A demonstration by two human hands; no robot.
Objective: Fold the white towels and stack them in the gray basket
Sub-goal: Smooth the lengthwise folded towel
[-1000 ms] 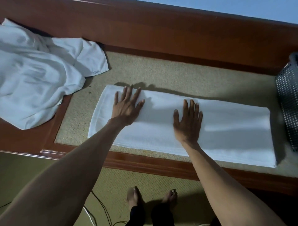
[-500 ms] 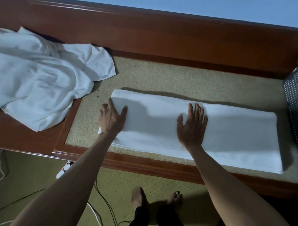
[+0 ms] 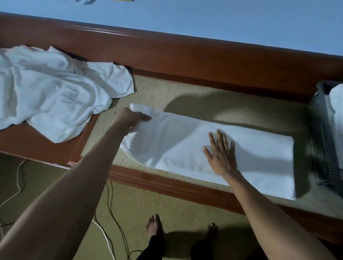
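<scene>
No text, label, brand, number or sign can be read anywhere. High on the blue wall, some dark strokes and a yellow strip are cut off by the top of the view. Too little of them shows to tell whether they are writing.

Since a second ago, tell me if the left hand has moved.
Yes. The left hand slid leftward along the folded towel toward the wooden frame and now grips its left end.
</scene>
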